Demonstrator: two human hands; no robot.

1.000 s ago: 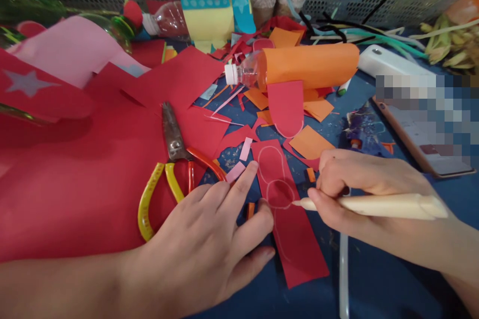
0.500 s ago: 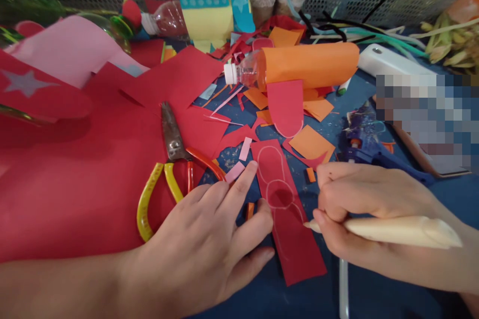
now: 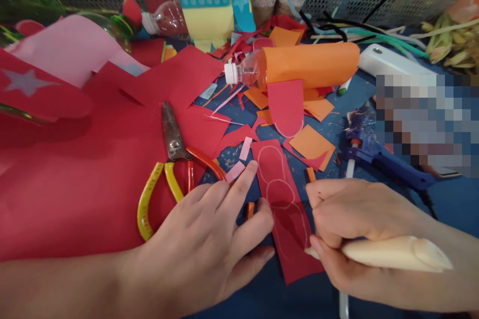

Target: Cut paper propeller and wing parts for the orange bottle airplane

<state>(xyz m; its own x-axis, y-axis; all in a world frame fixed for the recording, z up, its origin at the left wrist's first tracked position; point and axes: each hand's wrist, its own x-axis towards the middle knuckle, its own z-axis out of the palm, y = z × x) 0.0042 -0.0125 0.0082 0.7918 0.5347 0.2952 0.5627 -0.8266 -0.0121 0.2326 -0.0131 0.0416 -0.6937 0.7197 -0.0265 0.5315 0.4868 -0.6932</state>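
My left hand point(image 3: 220, 234) lies with its fingers spread, its fingertips touching the left edge of a narrow red strip point(image 3: 277, 227). On that strip, pale outlines form a rounded loop, a circle and a longer curve below. A thick cream-coloured pen point(image 3: 396, 254) is pinched in my right hand point(image 3: 359, 224); its tip meets the strip's lower right side, at the end of the curve. Scissors point(image 3: 174, 144) with yellow and red handles rest on a large red sheet point(image 3: 93, 184), partly covered by my left hand.
Beyond the strip lies a plastic bottle wrapped in orange point(image 3: 310, 65), among red and orange scraps point(image 3: 312, 145). A blue glue gun point(image 3: 392, 159) is near my right hand, with a phone-like device point(image 3: 449, 169), partly blurred, beside it. A yellow paper-wrapped shape point(image 3: 205, 20) stands behind.
My right hand has moved down toward me with the pen, and the pale curve on the strip's right side has grown longer. My left hand stays in place.
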